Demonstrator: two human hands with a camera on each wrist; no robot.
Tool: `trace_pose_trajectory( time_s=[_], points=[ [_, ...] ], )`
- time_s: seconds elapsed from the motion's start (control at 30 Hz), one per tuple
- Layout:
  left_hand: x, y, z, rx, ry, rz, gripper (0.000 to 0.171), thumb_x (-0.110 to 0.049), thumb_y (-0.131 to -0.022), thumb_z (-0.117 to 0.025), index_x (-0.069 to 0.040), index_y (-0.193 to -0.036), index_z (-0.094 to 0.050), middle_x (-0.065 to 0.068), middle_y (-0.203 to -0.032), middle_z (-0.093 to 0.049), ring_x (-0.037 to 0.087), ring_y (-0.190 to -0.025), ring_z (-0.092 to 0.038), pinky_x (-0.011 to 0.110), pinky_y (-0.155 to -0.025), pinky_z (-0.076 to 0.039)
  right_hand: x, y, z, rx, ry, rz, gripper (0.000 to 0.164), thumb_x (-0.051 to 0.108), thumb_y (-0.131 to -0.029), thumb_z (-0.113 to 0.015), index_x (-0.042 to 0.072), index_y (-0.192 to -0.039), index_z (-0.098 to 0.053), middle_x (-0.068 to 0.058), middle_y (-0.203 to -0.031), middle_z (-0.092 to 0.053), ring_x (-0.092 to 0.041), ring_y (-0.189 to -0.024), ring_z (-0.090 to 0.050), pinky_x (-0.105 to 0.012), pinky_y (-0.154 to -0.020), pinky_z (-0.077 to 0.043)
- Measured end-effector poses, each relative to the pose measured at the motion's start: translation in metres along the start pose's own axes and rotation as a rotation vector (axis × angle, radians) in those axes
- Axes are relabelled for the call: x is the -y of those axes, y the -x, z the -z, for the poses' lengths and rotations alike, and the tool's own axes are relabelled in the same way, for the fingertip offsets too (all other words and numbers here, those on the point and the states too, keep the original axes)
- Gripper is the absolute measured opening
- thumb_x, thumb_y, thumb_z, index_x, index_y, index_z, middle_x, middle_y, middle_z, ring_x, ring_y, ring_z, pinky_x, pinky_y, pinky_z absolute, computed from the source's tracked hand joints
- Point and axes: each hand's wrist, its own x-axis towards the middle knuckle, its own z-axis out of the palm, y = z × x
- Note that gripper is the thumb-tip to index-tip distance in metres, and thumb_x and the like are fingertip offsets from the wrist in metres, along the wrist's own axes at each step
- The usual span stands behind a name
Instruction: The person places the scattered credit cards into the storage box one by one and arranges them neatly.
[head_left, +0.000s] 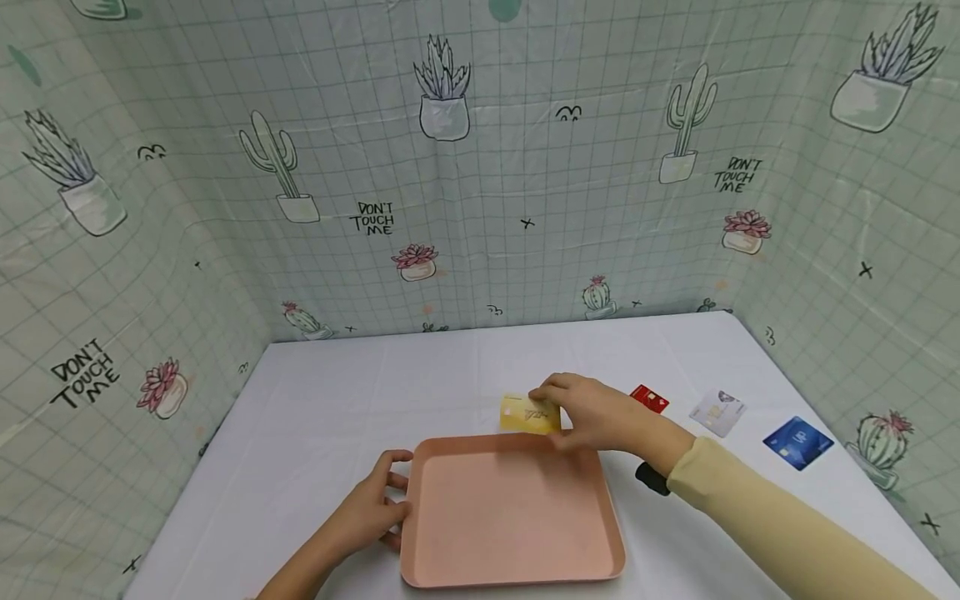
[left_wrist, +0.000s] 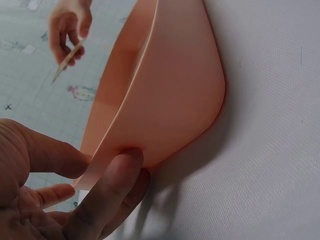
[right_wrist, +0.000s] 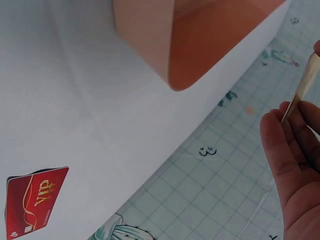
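Note:
A yellow bank-style card (head_left: 517,414) is pinched between the thumb and fingers of my right hand (head_left: 588,408), just above the far rim of a pink tray (head_left: 517,517). Seen edge-on in the right wrist view, the card (right_wrist: 302,85) is raised off the table, with my fingers (right_wrist: 272,135) around its lower end. My left hand (head_left: 371,508) grips the tray's left side. In the left wrist view its fingers (left_wrist: 110,185) press against the outer wall near the rim. No card shows inside the tray.
Right of the tray, a red VIP card (head_left: 651,398), a white card (head_left: 718,412) and a blue VIP card (head_left: 798,443) lie on the white tabletop (head_left: 337,400). A black object (head_left: 652,478) shows at my right wrist. Patterned cloth (head_left: 487,183) surrounds the table's back and sides.

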Motion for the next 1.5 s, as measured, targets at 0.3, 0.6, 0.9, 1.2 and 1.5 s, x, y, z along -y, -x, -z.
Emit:
trace_pose_trajectory(
  time_s=[0.3, 0.6, 0.9, 1.2, 1.5],
  points=[
    [0.0, 0.001, -0.002, 0.01, 0.016, -0.012, 0.069, 0.007, -0.092, -0.062, -0.002, -0.153, -0.029, 0.029, -0.127, -0.056, 0.024, -0.079, -0.069, 0.043, -0.058, -0.065, 0.016, -0.003, -0.005, 0.042, -0.009, -0.006, 0.052, 0.022, -0.084, -0.079, 0.005, -0.131, -0.066, -0.002, -0.121, -0.065, -0.011, -0.1, -0.063, -0.031, -0.091, -0.061],
    [0.0, 0.003, -0.002, 0.001, 0.019, -0.018, 0.068, 0.007, -0.092, -0.062, -0.001, -0.152, -0.029, 0.028, -0.125, -0.057, 0.023, -0.077, -0.069, 0.045, -0.057, -0.064, 0.027, -0.004, -0.01, 0.044, -0.001, 0.052, 0.052, 0.023, -0.082, -0.079, 0.006, -0.13, -0.066, -0.001, -0.119, -0.065, -0.011, -0.101, -0.062, -0.028, -0.09, -0.059],
    [0.0, 0.003, -0.003, -0.008, 0.011, -0.024, 0.068, 0.008, -0.092, -0.062, -0.002, -0.152, -0.03, 0.027, -0.125, -0.057, 0.023, -0.075, -0.067, 0.045, -0.056, -0.064, 0.035, -0.004, -0.018, 0.054, 0.008, 0.061, 0.052, 0.024, -0.081, -0.077, 0.007, -0.129, -0.067, -0.001, -0.119, -0.065, -0.013, -0.103, -0.062, -0.027, -0.092, -0.058],
    [0.0, 0.004, -0.003, -0.001, 0.018, -0.029, 0.069, 0.008, -0.092, -0.061, 0.0, -0.152, -0.029, 0.029, -0.124, -0.057, 0.023, -0.075, -0.069, 0.045, -0.056, -0.064, 0.044, -0.003, -0.032, 0.09, -0.016, 0.052, 0.053, 0.027, -0.083, -0.079, 0.008, -0.131, -0.067, 0.001, -0.119, -0.064, -0.011, -0.104, -0.06, -0.026, -0.094, -0.057],
    [-0.001, 0.002, -0.003, -0.018, -0.001, -0.025, 0.069, 0.008, -0.091, -0.062, -0.002, -0.152, -0.031, 0.028, -0.125, -0.057, 0.023, -0.075, -0.068, 0.045, -0.057, -0.064, 0.051, -0.003, -0.035, 0.084, -0.01, 0.078, 0.056, 0.028, -0.082, -0.081, 0.008, -0.132, -0.067, 0.002, -0.115, -0.064, -0.007, -0.098, -0.059, -0.025, -0.091, -0.058]
  ],
)
